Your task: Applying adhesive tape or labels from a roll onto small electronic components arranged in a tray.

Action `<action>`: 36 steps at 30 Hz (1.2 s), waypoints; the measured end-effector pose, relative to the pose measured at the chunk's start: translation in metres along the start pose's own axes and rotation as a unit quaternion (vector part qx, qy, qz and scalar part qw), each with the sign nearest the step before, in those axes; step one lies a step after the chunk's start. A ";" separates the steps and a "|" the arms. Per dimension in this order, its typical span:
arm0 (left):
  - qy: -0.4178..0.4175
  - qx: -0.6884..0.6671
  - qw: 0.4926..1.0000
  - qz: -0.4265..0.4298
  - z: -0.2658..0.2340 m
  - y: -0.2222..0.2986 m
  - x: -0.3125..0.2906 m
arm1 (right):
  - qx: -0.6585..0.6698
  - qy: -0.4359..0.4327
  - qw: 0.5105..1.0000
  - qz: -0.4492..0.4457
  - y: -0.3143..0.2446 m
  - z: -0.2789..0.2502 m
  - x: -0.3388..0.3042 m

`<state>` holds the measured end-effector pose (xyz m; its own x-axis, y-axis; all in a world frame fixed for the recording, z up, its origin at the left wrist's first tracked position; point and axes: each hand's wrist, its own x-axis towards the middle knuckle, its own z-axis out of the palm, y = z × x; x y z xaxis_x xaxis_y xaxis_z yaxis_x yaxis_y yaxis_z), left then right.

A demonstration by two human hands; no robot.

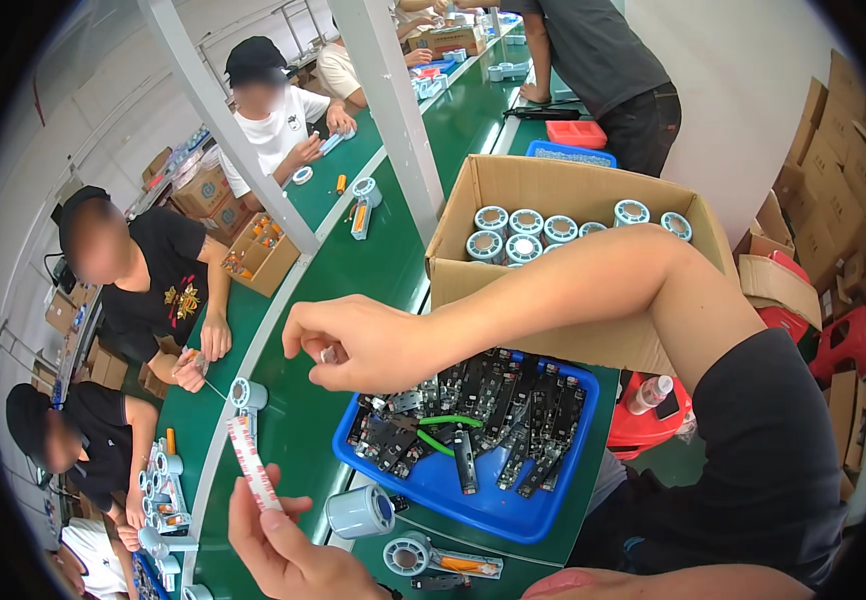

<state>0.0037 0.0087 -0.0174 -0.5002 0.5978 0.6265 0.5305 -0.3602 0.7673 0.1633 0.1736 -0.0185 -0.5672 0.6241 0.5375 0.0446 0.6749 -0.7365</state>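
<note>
Jutting from the pinching left hand (288, 545) is a red-marked strip (252, 464); apart, the right hand (378, 345) clasps something small (329, 355).

At the right, brown flattened cardboard cartons (843, 170) lean in a stack against a pale wall (723, 90), with glossy red plastic stools (846, 345) below them. A clear plastic bottle with a white cap (647, 396) lies tilted on a nearer red plastic seat (629, 440). Farther up, a shallow red plastic tray (576, 134) sits beyond a blue plastic basket (573, 155), near a standing person in a dark grey shirt (603, 50). A thick white metal post (393, 100) rises beside the green tabletop.
</note>
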 end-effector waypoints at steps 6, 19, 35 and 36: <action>-0.055 0.030 0.995 0.072 0.002 0.000 -0.014 | 0.011 -0.026 0.999 -0.022 -0.005 0.001 -0.004; -0.086 0.005 0.978 0.191 0.003 0.018 -0.026 | -0.016 -0.027 0.997 -0.068 0.008 0.005 -0.002; -0.150 0.038 0.988 0.027 0.001 0.019 -0.035 | -0.047 -0.072 0.994 -0.068 0.008 0.005 -0.006; -0.140 0.033 0.986 0.083 0.003 0.019 -0.034 | -0.046 -0.075 0.994 -0.070 0.008 0.005 -0.006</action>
<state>0.0323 -0.0163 -0.0242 -0.1981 0.7121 0.6735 0.6372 -0.4286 0.6405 0.1630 0.1736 -0.0297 -0.6886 0.4608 0.5599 0.0283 0.7887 -0.6142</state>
